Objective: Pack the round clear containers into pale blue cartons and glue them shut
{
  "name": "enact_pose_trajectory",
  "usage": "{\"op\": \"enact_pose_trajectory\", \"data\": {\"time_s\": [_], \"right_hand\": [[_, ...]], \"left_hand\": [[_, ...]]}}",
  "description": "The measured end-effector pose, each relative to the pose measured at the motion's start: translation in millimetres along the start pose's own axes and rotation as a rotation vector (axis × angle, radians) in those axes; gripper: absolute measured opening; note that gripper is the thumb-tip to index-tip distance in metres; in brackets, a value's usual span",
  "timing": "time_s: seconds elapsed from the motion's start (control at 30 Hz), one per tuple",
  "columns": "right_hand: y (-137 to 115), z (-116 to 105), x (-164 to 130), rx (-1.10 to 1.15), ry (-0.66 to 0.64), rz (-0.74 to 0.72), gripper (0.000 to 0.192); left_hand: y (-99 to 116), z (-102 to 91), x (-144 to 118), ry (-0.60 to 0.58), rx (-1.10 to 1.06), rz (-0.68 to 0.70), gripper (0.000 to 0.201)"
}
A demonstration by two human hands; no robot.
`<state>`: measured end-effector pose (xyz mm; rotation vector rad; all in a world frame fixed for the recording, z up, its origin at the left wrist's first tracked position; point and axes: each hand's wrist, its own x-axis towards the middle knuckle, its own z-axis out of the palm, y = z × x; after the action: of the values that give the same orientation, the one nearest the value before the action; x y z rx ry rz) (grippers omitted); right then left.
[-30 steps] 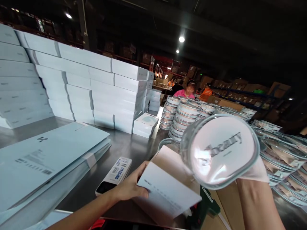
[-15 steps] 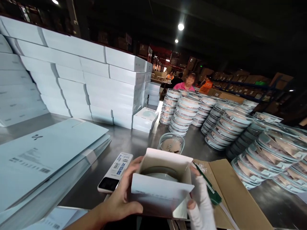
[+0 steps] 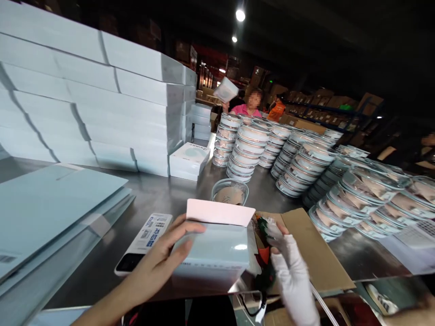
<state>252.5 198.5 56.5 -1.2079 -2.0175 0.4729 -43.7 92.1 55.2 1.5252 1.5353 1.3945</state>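
Note:
My left hand rests on a small pale blue carton, its fingers on the lowered lid and its thumb along the near side. A white flap stands up at the carton's far edge. Just right of the carton, my right hand, in a white fingerless glove, is closed around a dark green tool with an orange part. Blur hides the tool's exact kind. Behind the carton stands a round clear-lidded container with a brown insert.
Stacked white cartons form a wall at left. Piles of round containers fill the right side. A white handheld device, flat blue boxes and a brown cardboard sheet lie nearby. Across the table, a person in pink raises a box.
The carton's open top has been covered by its lid, hiding the round item inside. My right hand has left the carton and taken the green tool. The view has shifted right.

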Motion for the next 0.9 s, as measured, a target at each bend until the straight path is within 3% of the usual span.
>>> {"op": "enact_pose_trajectory", "data": {"time_s": [0.03, 0.07, 0.13, 0.23, 0.43, 0.53, 0.63, 0.73, 0.9], "right_hand": [[22.6, -22.3, -0.5, -0.43, -0.089, -0.006, 0.049], [43.8, -43.7, -2.8, -0.594, -0.114, 0.053, 0.042], [77.5, -77.1, -11.0, -0.79, -0.204, 0.128, 0.028], [101.9, -93.2, -22.4, -0.894, -0.339, 0.192, 0.023], [103.9, -81.6, -17.7, -0.959, -0.402, 0.256, 0.034], [98.2, -85.7, -16.9, -0.902, -0.381, 0.307, 0.029], [83.7, -79.6, -23.6, -0.83, -0.255, 0.392, 0.028], [64.0, -51.0, -27.0, -0.668, -0.175, 0.457, 0.037], [49.0, 1.4, -13.3, -0.253, -0.187, 0.573, 0.032]], "left_hand": [[0.4, -5.0, 1.2, -0.02, 0.016, 0.01, 0.029], [0.5, -8.7, 1.7, -0.028, 0.026, 0.02, 0.029], [1.0, -11.8, 0.7, -0.037, 0.036, 0.031, 0.035], [8.2, -9.0, -3.3, 0.003, 0.036, -0.024, 0.04], [28.1, -3.1, -5.6, 0.054, 0.011, -0.134, 0.036], [19.8, -9.1, -4.4, 0.032, 0.062, -0.096, 0.036], [6.1, -19.1, -2.5, -0.079, 0.146, -0.003, 0.042], [-0.4, -26.7, -0.7, -0.158, 0.189, 0.055, 0.05], [-11.1, -31.1, -0.6, -0.188, 0.201, 0.049, 0.054]]}}
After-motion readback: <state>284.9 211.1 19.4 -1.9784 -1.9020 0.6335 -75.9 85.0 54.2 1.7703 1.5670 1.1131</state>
